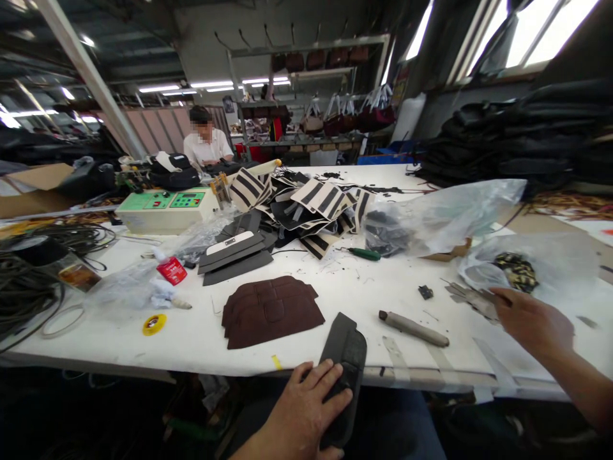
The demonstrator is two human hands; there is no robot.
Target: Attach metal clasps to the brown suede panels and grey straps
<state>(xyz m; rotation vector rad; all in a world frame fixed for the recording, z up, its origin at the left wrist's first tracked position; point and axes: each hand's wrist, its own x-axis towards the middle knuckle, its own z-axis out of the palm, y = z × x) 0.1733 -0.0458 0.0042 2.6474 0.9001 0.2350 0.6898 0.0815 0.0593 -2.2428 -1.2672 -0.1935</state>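
Head view: your left hand (309,406) holds the dark panel (341,340), fingers spread across its surface, at the edge of the table (191,342), near end overhanging your lap (400,425); it could slide off if that hold slackens. Your right hand (534,326) touches the grey strips (472,299) beside the clear bag (569,255), whether gripping I cannot tell; a hasty pull might scatter them or snag the bag.

Left hand (306,412) low centre, palm down, fingers (320,378) slightly spread; right hand (534,322) out right, forearm (587,386) angled in, fingers bent.
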